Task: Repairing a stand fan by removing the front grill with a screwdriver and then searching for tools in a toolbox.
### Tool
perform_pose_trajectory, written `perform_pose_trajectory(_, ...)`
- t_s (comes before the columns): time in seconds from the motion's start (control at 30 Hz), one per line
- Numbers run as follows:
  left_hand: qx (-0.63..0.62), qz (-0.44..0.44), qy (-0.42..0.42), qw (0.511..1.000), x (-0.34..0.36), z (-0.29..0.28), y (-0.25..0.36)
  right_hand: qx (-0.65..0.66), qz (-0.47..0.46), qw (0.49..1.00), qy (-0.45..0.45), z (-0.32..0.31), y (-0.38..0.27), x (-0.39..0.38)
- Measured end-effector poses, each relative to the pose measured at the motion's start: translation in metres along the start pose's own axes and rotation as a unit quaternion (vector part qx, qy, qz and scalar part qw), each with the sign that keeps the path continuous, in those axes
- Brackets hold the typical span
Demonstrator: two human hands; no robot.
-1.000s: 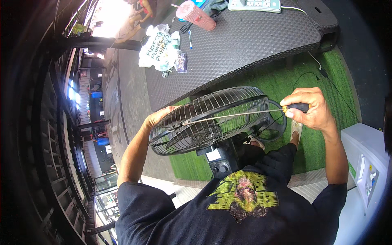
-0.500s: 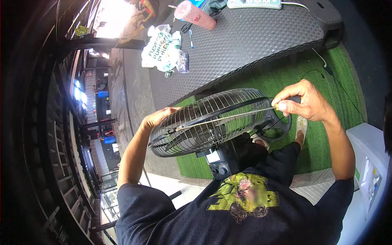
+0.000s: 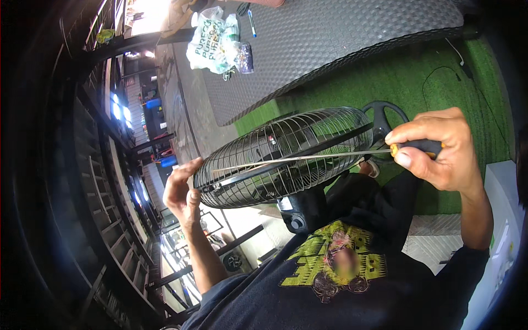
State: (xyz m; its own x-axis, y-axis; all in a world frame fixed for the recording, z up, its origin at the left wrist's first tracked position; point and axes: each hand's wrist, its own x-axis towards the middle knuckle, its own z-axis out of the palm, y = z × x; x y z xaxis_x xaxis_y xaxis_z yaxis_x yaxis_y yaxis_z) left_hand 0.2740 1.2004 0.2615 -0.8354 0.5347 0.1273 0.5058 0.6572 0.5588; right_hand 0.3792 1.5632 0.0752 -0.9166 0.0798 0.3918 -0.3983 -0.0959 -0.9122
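A black pedestal-style fan leans tilted in front of me, its round wire grille seen nearly edge-on. My left hand is at the grille's left edge, with fingers above and thumb below the rim. In my right hand is a long screwdriver with a black and yellow handle. Its thin shaft stretches left across the grille, the tip lying near the rim close to my left hand. A small clip shows on the rim just below the tip. Under the grille sits the fan's black control box with a knob.
Beyond the fan stands a grey woven-texture table holding a printed plastic bag and a pen. Green artificial turf covers the floor, with a cable on it. A white cabinet is at right.
My left hand has shifted down and left around the rim, its thumb now showing. The right hand and screwdriver moved right and slightly down; the tip left the clip. The view shifted too.
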Motion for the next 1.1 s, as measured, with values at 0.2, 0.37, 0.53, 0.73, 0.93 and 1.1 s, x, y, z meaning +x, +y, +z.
perform_pose_trajectory(0.2,0.100,0.096,0.053,0.989,-0.010,0.023,0.015,-0.001,-0.026,1.000,-0.016,0.004,0.002,0.001)
perform_pose_trajectory(0.37,0.103,0.090,0.078,0.988,-0.018,0.023,0.010,-0.012,-0.029,0.998,-0.048,0.006,-0.001,0.005)
perform_pose_trajectory(0.53,0.100,0.089,0.087,0.987,-0.016,0.026,0.012,-0.004,-0.034,0.999,-0.039,0.013,-0.001,0.007)
perform_pose_trajectory(0.73,0.098,0.104,0.078,0.987,-0.015,0.028,0.013,0.015,0.000,0.999,-0.051,0.015,-0.006,0.009)
perform_pose_trajectory(0.93,0.141,0.094,0.059,0.984,-0.015,0.029,0.016,0.045,0.040,0.997,-0.043,0.021,-0.002,0.000)
perform_pose_trajectory(1.1,0.169,0.114,0.082,0.975,-0.014,0.031,0.020,0.081,0.118,0.988,-0.066,0.018,-0.016,0.001)
